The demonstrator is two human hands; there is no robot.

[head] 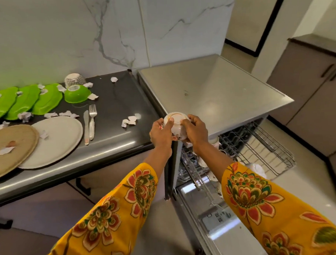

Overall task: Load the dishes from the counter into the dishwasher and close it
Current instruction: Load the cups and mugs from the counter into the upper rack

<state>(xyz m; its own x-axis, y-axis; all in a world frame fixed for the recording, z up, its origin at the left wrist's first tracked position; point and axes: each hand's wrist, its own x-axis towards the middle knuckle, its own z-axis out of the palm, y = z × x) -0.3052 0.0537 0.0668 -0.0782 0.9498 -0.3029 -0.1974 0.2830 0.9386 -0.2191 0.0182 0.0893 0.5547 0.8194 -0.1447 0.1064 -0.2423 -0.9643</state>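
Observation:
Both hands hold a small white bowl with a floral print [176, 120], turned bottom up, above the gap between counter and dishwasher. My left hand [160, 133] grips its left side; my right hand [196, 133] grips its right side. Below them the dishwasher [210, 90] stands open, its wire rack [260, 148] pulled out with a few white dishes at its near end. On the dark counter [114, 102] lie a large white plate [58, 140], a tan plate [10, 147], green leaf-shaped plates [23, 101], an upturned green bowl [76, 93], a patterned bowl [74, 79], a knife [86, 127] and a fork [92, 121].
Crumpled paper scraps [129, 121] are scattered over the counter. The lowered dishwasher door [215, 212] juts out at the lower middle. Grey cabinets [312, 94] stand to the right across a light floor. A marble wall backs the counter.

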